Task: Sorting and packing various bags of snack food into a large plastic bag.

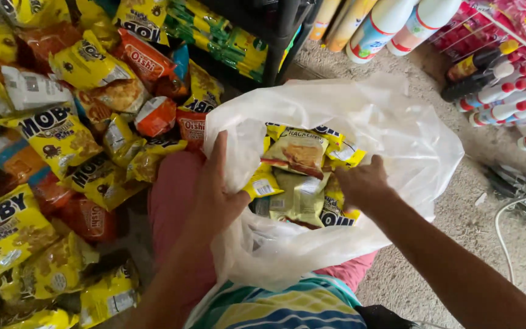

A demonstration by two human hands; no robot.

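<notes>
A heap of snack packets (pixel 62 158) is lying along the left side of the floor (pixel 506 244), mostly yellow ones with a few orange-red ones mixed in, some spilling toward the near left corner. Just right of the heap, the left hand (pixel 217 195) is gripping the left rim of a white plastic bag (pixel 397 146), its fingers clenched around a fold of the thin film and holding the mouth open. The bag is resting on the person's lap, over pink shorts (pixel 168 201) and above a striped shirt (pixel 287 307) at the bottom edge. Inside the bag, small yellow and green snack packs (pixel 299 176) are lying in a loose pile (one tan-fronted pack is sitting on top). The right hand (pixel 363 183) is reaching into the bag from the right, its fingers curled down among the packs; whether it is actually grasping one I cannot tell, since the fingertips are hidden. Behind the bag, a dark shelf frame (pixel 278 42) is standing with green-and-yellow packets on it. Farther right, tall pale bottles (pixel 391 24) are leaning at the top edge, and small red-capped bottles (pixel 506 97) are lying in rows near the far right corner.
</notes>
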